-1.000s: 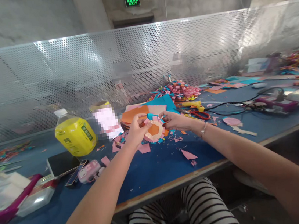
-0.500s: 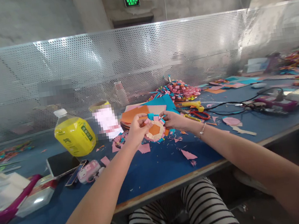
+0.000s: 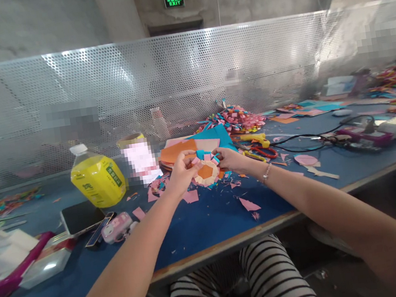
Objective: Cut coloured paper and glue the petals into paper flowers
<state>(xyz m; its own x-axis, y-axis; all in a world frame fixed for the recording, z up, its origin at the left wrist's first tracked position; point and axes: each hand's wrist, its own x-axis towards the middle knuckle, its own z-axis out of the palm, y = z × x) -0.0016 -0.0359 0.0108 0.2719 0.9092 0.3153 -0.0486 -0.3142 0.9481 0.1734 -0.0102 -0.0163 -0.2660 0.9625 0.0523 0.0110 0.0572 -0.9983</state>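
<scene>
Between my hands is a round ornament (image 3: 206, 172) with an orange centre, a cream ring and pink and blue tabs along its upper rim. My left hand (image 3: 185, 170) is closed on its left edge, thumb in front. The fingers of my right hand (image 3: 226, 158) pinch the upper right rim by a blue tab. My fingers cover parts of the rim. Behind the ornament lie orange sheets (image 3: 180, 152) and a large blue sheet (image 3: 223, 137). Pink and blue scraps (image 3: 191, 197) are scattered around it on the blue table.
A yellow-labelled bottle (image 3: 98, 177), a phone (image 3: 82, 218) and a pink case (image 3: 117, 227) stand to the left. To the right are a yellow-handled tool (image 3: 255, 138), red-handled scissors (image 3: 265, 152) and black cables (image 3: 303, 138). A perforated metal screen (image 3: 173, 78) runs along the back.
Both hands keep their hold on the ornament, which has barely shifted. The fingers at its upper rim have moved slightly. The whole view has moved a little.
</scene>
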